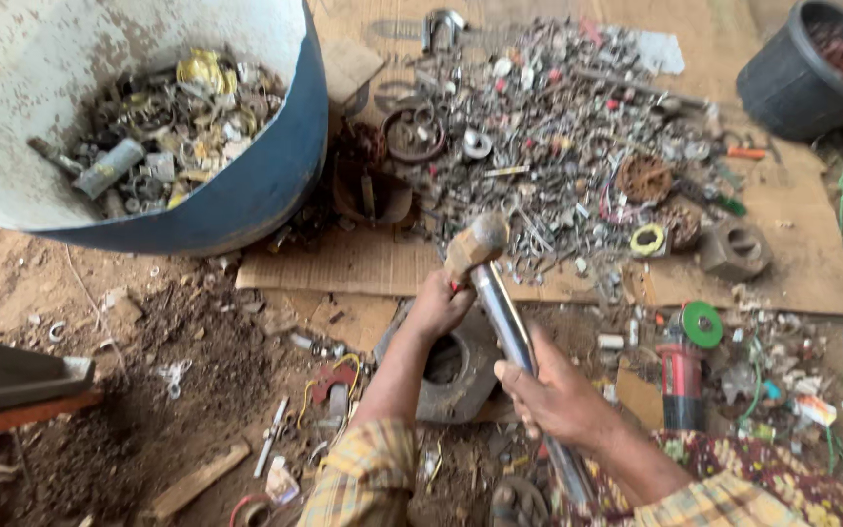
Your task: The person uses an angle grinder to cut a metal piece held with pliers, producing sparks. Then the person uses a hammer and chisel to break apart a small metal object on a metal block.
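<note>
Left hand (438,304) closes on something small atop a round metal block (451,366); what it grips is hidden. At ten o'clock, a blue barrel (246,185) holds mixed scrap. Right hand (558,395) clasps a steel hammer (504,312), its shaft running five to eleven o'clock, its worn head up. At one o'clock, a black bucket (782,88) holds rusty bits.

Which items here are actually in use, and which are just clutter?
In use:
right hand
hammer
left hand
metal ring block, under the left hand

Lying about:
scrap pile
blue drum
black bucket
angle grinder
cardboard
</note>
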